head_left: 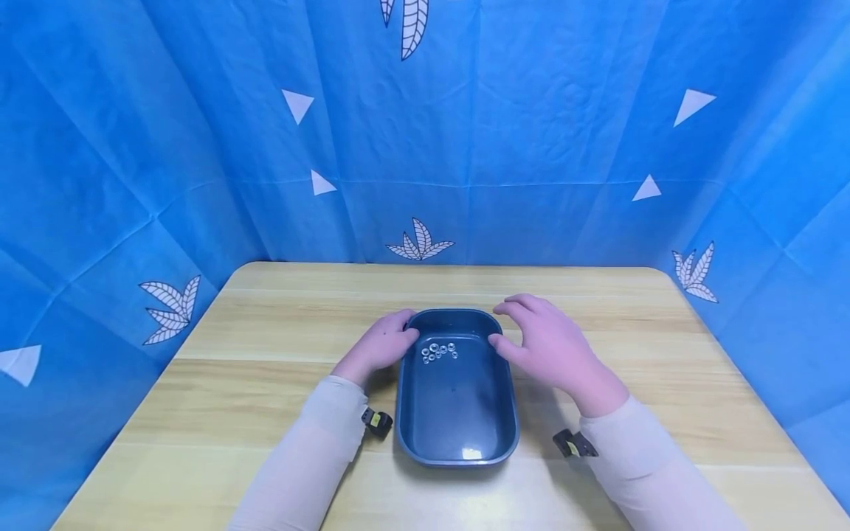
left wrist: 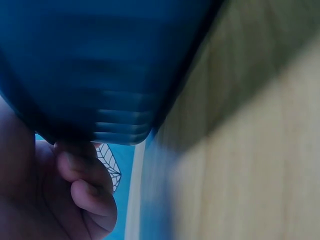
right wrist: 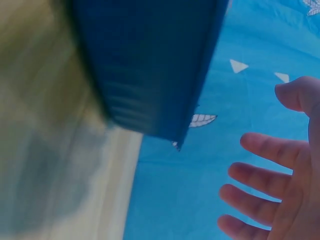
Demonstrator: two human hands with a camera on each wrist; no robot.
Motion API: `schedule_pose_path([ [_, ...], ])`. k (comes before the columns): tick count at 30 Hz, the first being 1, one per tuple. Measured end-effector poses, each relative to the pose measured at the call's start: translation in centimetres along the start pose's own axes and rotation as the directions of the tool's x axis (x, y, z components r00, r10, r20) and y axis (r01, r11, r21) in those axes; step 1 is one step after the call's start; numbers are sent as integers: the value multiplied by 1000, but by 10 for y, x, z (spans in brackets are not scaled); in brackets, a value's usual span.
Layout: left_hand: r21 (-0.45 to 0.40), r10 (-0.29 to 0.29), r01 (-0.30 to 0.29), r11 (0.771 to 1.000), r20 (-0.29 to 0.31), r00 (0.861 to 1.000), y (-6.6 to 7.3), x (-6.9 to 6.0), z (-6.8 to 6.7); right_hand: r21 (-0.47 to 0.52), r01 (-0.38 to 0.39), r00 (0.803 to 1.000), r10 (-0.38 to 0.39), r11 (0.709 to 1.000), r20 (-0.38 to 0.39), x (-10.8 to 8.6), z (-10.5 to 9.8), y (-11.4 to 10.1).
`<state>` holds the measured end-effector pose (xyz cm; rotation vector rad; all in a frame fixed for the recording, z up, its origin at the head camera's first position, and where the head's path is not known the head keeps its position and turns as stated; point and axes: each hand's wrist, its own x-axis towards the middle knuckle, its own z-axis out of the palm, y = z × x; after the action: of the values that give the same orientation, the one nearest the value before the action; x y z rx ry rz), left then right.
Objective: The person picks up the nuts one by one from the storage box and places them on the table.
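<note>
A dark blue rectangular tray (head_left: pixel 458 413) is in the middle of the head view. Several small shiny ring-like pieces (head_left: pixel 438 351) are grouped inside it, near its far left corner. My left hand (head_left: pixel 383 343) holds the tray's far left rim, thumb over the edge; in the left wrist view its fingers (left wrist: pixel 92 195) curl against the outside of the wall. At the far right corner is my right hand (head_left: pixel 554 346), its fingers spread. The right wrist view shows its fingers (right wrist: pixel 260 207) apart from the tray (right wrist: pixel 145 80), holding nothing.
The tray is over a light wood-grain table (head_left: pixel 279 398). Blue cloth (head_left: pixel 505 133) with white triangles and leaf prints hangs behind the table and along both sides. A small black device (head_left: pixel 377 422) is on the left wrist, another (head_left: pixel 575 444) on the right.
</note>
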<state>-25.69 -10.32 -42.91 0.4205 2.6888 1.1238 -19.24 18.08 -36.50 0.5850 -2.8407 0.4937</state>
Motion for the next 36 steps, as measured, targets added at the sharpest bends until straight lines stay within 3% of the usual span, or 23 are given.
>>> schedule_pose_path([
  [17, 15, -15, 15, 1000, -7, 1000, 0, 1, 3, -80, 86, 996, -84, 993, 32, 30, -3, -39],
  [30, -12, -18, 18, 1000, -13, 1000, -2, -1, 2, -90, 119, 987, -108, 989, 118, 44, 5, -62],
  [36, 30, -17, 17, 999, -19, 1000, 1, -1, 3, -92, 139, 979, -123, 986, 165, 48, 12, -66],
])
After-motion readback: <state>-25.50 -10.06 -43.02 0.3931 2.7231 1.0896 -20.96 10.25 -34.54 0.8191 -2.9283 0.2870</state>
